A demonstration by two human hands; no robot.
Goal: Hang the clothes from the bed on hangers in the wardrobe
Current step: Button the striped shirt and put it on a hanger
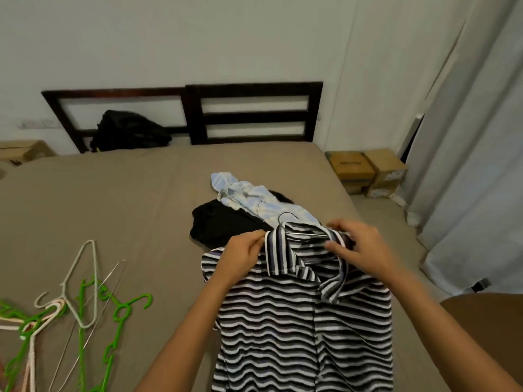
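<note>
The left hand [245, 254] pinches the left edge of the collar of a black-and-white striped collared shirt [305, 329] between thumb and curled fingers. The right hand [358, 250] has its fingers bent over the other side of the collar with the thumb below. It grips the cloth where it drapes over a thin silver wire hanger [307, 235], whose hook pokes out above the neckline. The shirt lies spread on the near part of the bed with the taupe sheet [113, 199], toward its right edge, collar pointing at the dark wooden headboard [254, 117].

Just beyond the collar lies a crumpled black garment [218, 223], and partly over it a light blue checked shirt [249, 198]. Near the bed's left edge lies a tangle of green plastic, white and bare wire hangers [85, 295]. A black bag [130, 131] sits at the head edge against the headboard. Brown cardboard boxes [368, 171] stand on the floor past the right edge, beside a pale curtain [481, 142].
</note>
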